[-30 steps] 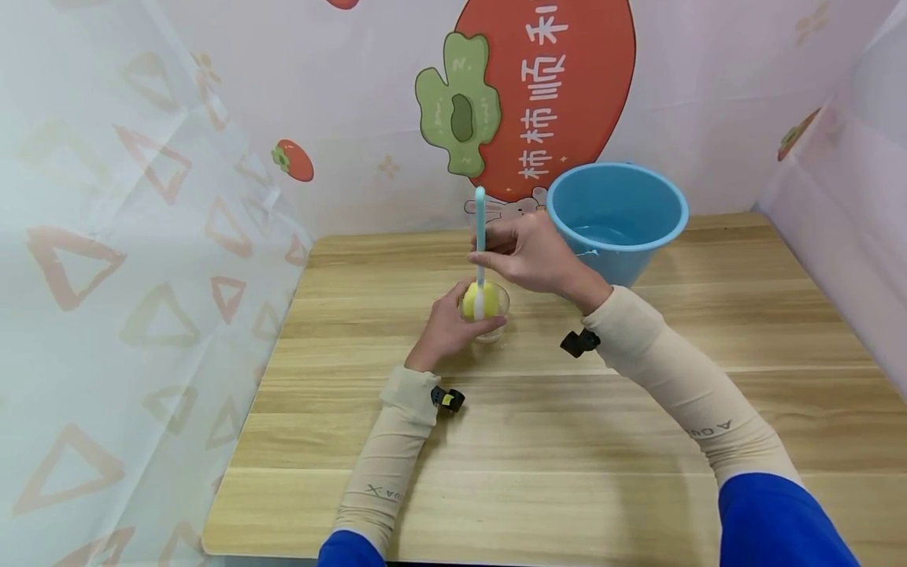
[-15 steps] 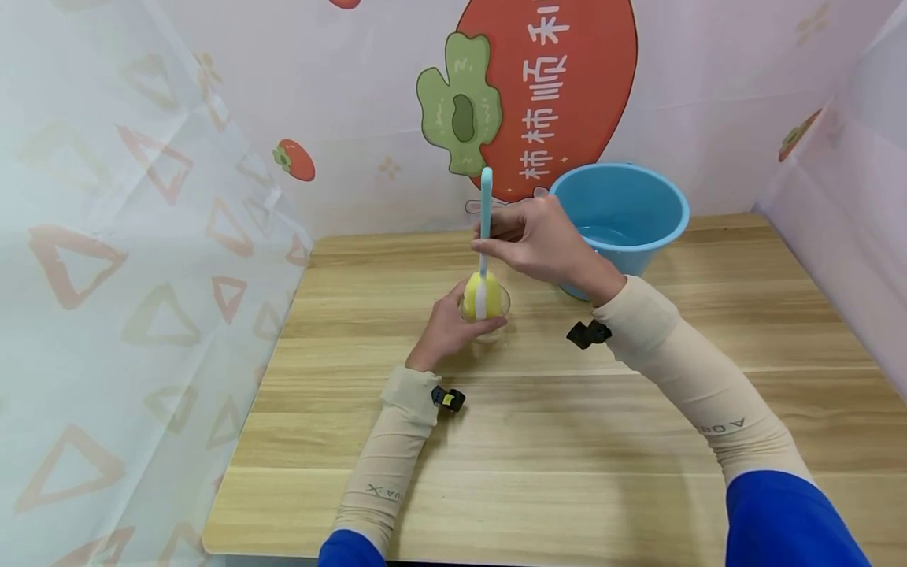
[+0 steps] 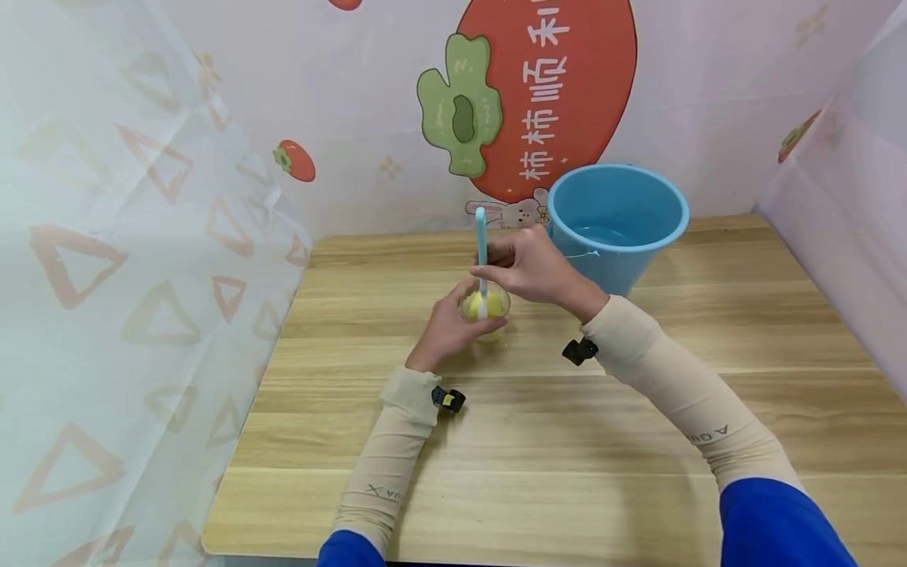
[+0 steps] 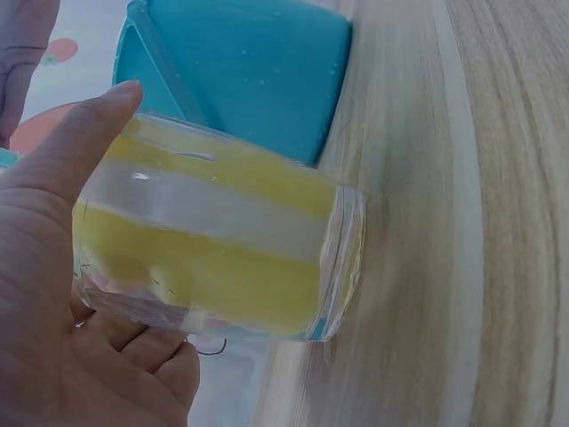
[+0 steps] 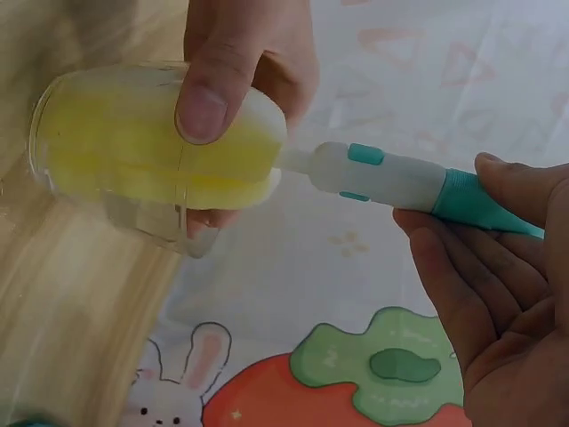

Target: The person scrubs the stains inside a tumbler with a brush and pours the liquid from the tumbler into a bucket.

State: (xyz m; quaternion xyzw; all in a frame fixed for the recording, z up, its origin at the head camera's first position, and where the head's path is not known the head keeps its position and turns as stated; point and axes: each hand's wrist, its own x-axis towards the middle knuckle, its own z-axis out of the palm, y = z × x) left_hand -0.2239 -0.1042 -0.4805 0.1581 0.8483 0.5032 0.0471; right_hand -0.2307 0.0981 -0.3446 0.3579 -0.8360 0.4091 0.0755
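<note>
My left hand (image 3: 453, 323) grips a clear glass cup (image 4: 342, 267) round its upper part, and the cup's base is at the wooden table top. Inside the cup sits the yellow and white sponge head of a bottle brush (image 5: 151, 133), nearly filling it. My right hand (image 3: 534, 268) pinches the brush's teal and white handle (image 5: 382, 173) between thumb and fingers, above the cup. In the head view the handle stands nearly upright. The left wrist view shows the sponge reaching close to the cup's bottom.
A blue bucket (image 3: 616, 236) stands on the table (image 3: 567, 472) behind and right of my right hand, its thin handle hanging at the near side. A printed cloth (image 3: 368, 102) hangs behind the table, and more cloth borders the left and right sides.
My right hand rose slightly with the brush, then came down, pushing the sponge head deeper into the cup. My left hand and the cup stayed in place.
</note>
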